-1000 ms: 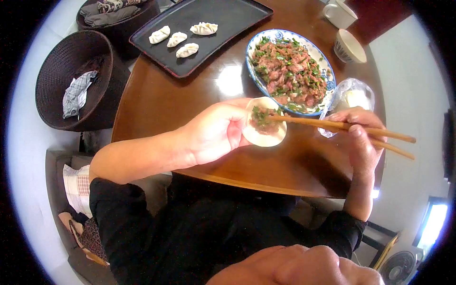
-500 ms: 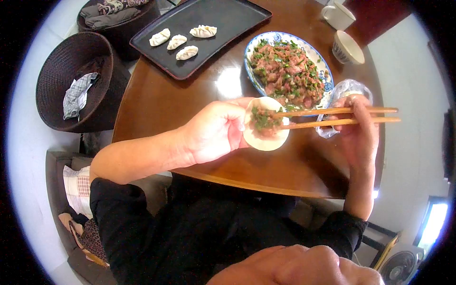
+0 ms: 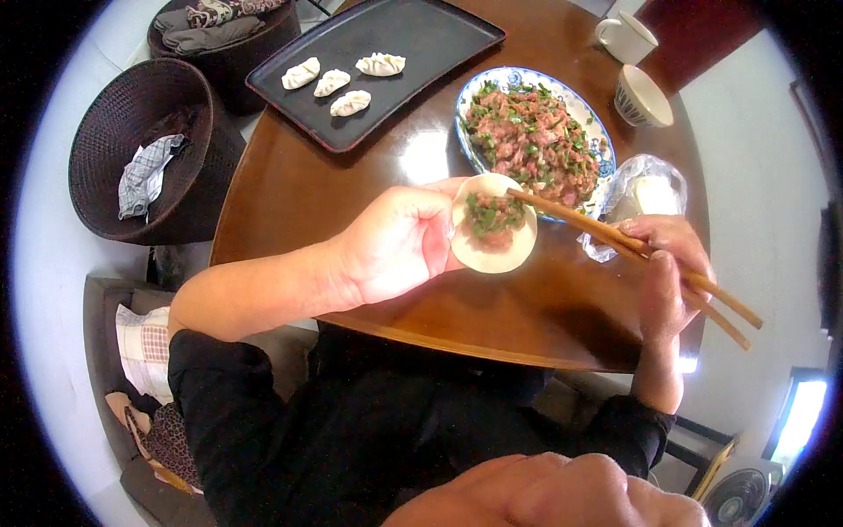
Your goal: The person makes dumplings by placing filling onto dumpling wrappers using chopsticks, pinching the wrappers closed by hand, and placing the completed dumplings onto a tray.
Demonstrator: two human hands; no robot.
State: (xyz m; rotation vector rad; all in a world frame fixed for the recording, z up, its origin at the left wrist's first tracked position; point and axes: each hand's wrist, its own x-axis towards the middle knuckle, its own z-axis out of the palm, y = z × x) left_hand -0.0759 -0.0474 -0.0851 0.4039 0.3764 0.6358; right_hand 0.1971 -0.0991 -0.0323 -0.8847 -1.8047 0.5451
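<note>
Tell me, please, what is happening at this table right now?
A person is filling dumplings by hand. The left hand cradles a round dumpling wrapper with a heap of meat-and-greens filling on it. The right hand grips wooden chopsticks, whose tips reach the filling on the wrapper. Behind them, a blue-patterned plate holds more filling, and four folded dumplings lie on a black tray on the wooden table.
</note>
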